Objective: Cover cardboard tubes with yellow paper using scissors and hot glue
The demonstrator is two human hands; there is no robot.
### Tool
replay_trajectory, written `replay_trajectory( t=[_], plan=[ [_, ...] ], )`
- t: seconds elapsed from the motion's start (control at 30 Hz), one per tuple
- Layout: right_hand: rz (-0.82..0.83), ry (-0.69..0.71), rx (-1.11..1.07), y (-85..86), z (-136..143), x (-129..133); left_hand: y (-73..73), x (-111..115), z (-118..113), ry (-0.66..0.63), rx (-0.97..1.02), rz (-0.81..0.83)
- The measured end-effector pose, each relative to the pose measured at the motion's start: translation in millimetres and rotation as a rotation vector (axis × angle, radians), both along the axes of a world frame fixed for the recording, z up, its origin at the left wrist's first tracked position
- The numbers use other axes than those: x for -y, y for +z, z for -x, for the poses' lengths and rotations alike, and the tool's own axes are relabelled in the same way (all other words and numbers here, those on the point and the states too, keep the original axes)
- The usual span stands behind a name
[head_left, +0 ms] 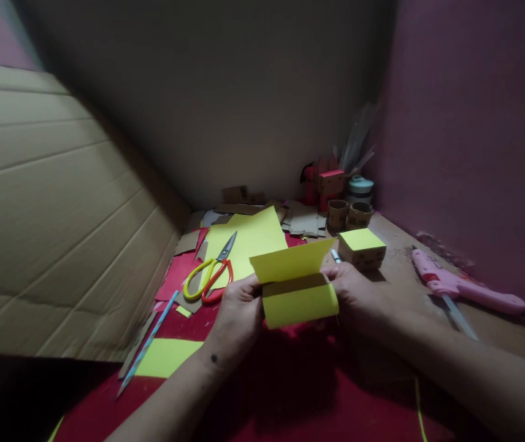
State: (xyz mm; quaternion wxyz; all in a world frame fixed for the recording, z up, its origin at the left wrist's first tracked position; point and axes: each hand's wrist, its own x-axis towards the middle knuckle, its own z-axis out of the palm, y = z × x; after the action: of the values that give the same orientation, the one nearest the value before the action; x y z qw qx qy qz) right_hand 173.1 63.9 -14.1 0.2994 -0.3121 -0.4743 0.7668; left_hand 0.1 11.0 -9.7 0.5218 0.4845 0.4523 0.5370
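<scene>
Both my hands hold a yellow paper sheet (299, 305) curved around a brown cardboard roll (295, 283). One flap of the paper stands up along the far side, and a strip of bare cardboard shows below it. My left hand (240, 310) grips the left end, fingers closed and partly hidden behind it. At the right end, my right hand (353, 293) is closed on the same piece. Scissors (216, 265) with one yellow and one red handle lie half spread beyond my left hand. Past my right hand sits a small cardboard box (362, 248) topped with yellow paper.
A pink glue gun (467, 288) lies at the right by the wall. Two cardboard rings (337, 216) and a lidded light-blue container (360, 187) stand at the back. A striped pencil (149, 344) and yellow paper (167, 357) lie left. Tall folded cardboard (60, 227) borders that side.
</scene>
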Motion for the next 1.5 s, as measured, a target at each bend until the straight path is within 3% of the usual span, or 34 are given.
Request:
replay_trajectory(
  t=[0.27,0.5,0.93,1.37,1.43,1.5],
  plan=[
    [-0.099,0.041,-0.147,5.7,-3,1,3.4,-1,-2,-0.033,-0.052,0.208],
    [-0.065,0.044,-0.059,-5.2,-4,-3,1.7,-3,-1,0.046,0.017,0.034],
    [-0.192,-0.008,-0.146,0.2,-1,1,-6.7,1,1,-0.072,0.045,0.071],
    [-0.161,-0.008,-0.17,-3.4,-2,1,9.5,2,-8,-0.069,-0.03,0.223],
    [-0.152,-0.025,-0.163,-6.1,-1,0,10.1,2,-7,-0.021,-0.092,0.168],
    [-0.142,-0.049,-0.164,-7.9,0,0,10.6,1,-3,0.116,-0.188,0.017]
  ],
)
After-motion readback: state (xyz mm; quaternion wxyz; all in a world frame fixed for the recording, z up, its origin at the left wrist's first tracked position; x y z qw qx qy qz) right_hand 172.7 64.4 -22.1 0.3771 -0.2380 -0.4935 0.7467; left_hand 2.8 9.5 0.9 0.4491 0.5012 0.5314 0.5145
